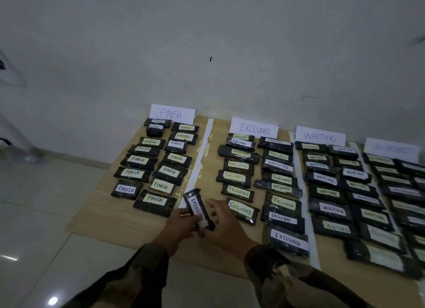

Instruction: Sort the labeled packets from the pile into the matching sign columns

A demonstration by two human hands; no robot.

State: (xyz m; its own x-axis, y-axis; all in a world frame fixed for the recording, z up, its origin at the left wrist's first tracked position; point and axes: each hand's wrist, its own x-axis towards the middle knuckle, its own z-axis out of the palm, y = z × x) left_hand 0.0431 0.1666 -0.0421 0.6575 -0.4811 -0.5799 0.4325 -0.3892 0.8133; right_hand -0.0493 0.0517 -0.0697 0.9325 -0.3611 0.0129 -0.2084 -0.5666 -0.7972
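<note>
A dark packet labelled EXCLUDED [198,207] stands on end above the board's near edge, between the FINISH and EXCLUDED columns. My left hand [178,227] grips its lower end from the left. My right hand [226,224] sits just right of it, fingers spread and reaching forward; whether it touches the packet is unclear. White signs stand at the wall: FINISH [172,113], EXCLUDED [254,129], WAITING [320,137] and a blurred fourth sign [392,149]. Below each lie two rows of several matching packets.
A wooden board [108,215] on the pale tiled floor carries everything. White tape strips [202,155] separate the columns. A bare patch of board lies in front of the nearest left EXCLUDED packet [242,210]. The wall rises directly behind the signs.
</note>
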